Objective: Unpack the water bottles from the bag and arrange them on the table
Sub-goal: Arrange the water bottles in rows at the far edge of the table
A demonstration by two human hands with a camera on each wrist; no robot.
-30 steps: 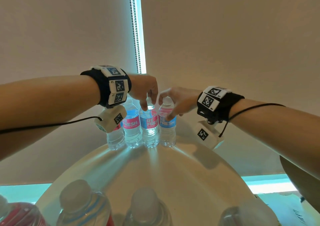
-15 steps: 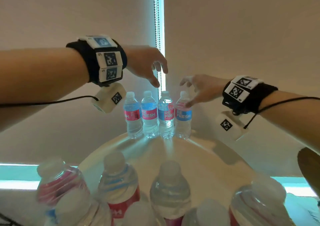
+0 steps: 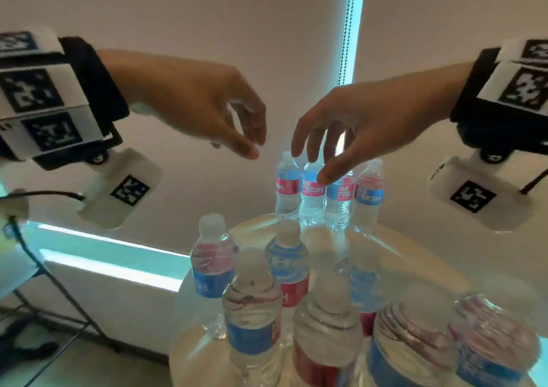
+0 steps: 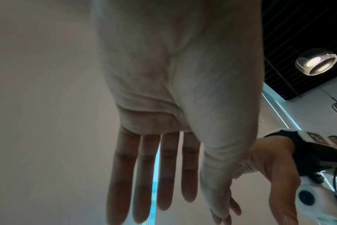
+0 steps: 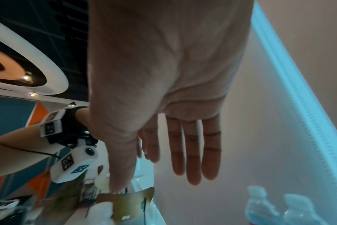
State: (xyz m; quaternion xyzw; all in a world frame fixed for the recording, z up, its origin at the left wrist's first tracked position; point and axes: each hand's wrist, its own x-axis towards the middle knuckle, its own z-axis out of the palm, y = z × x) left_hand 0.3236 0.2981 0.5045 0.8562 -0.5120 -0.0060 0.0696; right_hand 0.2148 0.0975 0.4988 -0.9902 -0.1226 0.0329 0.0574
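Several small water bottles with pink and blue labels stand in a row (image 3: 329, 192) at the far edge of a round pale table (image 3: 415, 256). More bottles stand clustered near me (image 3: 252, 306). My left hand (image 3: 234, 126) hovers in the air left of the far row, fingers relaxed, holding nothing. My right hand (image 3: 332, 149) hangs above the far row, fingers spread, touching no bottle. The left wrist view shows straight empty fingers (image 4: 150, 175). The right wrist view shows extended fingers (image 5: 192, 152) with two bottles (image 5: 279, 211) below. No bag is visible.
A pale roller blind with a bead chain (image 3: 350, 28) hangs behind the table. A dark wire-frame stand (image 3: 59, 297) sits at lower left beyond the table edge. Ceiling lamps (image 4: 315, 64) show in the left wrist view.
Both hands have lifted off the far row of bottles and drawn back toward me, spreading apart. The camera has tipped down, bringing more near bottles into view.
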